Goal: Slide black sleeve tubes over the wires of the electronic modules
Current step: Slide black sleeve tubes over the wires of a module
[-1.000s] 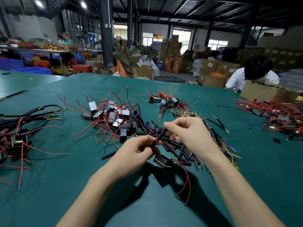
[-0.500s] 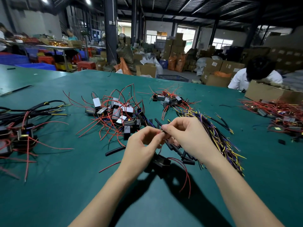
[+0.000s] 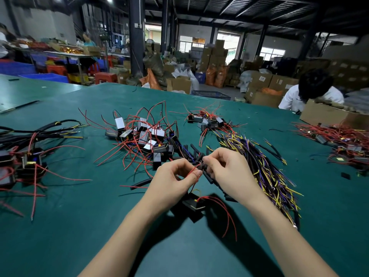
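Note:
My left hand (image 3: 175,180) pinches a red wire (image 3: 192,171) between thumb and forefinger. That wire runs down to a small black module (image 3: 192,203) hanging just above the green table (image 3: 79,216). My right hand (image 3: 229,172) pinches a short black sleeve tube (image 3: 202,166) right at the wire's tip, fingertips of both hands almost touching. More red wires trail from the module to the right. Loose black sleeve tubes (image 3: 196,151) lie scattered just behind my hands.
A heap of modules with red wires (image 3: 145,136) lies behind my hands, a smaller heap (image 3: 207,120) farther back. A bundle of yellow and purple wires (image 3: 263,172) lies to the right. Sleeved modules (image 3: 22,162) sit at the left. A cardboard box (image 3: 329,114) and a person are at the far right.
My hands have come together and risen slightly. The module has lifted and hangs lower under my left hand, with the sleeve now at the wire's tip.

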`<act>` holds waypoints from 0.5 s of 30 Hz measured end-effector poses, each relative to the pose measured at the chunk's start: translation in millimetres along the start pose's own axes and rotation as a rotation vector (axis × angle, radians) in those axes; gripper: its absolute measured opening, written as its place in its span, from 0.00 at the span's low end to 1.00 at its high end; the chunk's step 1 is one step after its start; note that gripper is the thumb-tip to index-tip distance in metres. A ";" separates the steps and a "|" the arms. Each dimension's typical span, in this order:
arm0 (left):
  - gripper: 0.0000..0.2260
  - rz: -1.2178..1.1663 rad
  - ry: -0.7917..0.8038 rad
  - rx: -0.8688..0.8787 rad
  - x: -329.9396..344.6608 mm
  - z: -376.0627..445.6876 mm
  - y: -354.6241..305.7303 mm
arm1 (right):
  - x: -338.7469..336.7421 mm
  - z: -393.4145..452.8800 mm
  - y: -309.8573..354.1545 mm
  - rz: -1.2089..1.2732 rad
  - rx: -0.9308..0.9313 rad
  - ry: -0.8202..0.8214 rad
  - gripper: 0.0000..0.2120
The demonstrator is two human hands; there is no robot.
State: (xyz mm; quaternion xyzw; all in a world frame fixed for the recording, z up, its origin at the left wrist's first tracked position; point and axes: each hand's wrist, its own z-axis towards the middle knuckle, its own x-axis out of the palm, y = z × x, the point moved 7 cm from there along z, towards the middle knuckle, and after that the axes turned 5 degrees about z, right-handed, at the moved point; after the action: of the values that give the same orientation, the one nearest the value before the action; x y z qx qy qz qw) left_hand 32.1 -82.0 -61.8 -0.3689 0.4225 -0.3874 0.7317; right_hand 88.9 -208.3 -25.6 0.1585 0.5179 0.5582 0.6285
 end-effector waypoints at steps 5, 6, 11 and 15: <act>0.03 0.027 0.023 0.049 -0.4 -0.3 -4.7 | 5.6 0.2 -5.5 0.061 0.038 0.031 0.12; 0.04 0.018 0.021 0.064 -0.4 -0.6 -6.5 | 6.3 0.3 -6.0 0.070 0.040 0.037 0.12; 0.05 0.029 -0.012 0.088 -3.9 -0.4 -7.8 | 10.9 -1.8 -6.2 0.015 0.020 0.041 0.13; 0.04 -0.019 -0.003 0.039 -1.4 0.8 -3.4 | 11.2 -1.8 -6.1 -0.006 -0.004 0.008 0.13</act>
State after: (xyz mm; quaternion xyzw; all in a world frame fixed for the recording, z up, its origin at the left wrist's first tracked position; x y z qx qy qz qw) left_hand 31.4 -82.0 -58.2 -0.3591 0.4103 -0.4021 0.7355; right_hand 88.9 -201.3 -36.4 0.1536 0.5198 0.5579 0.6284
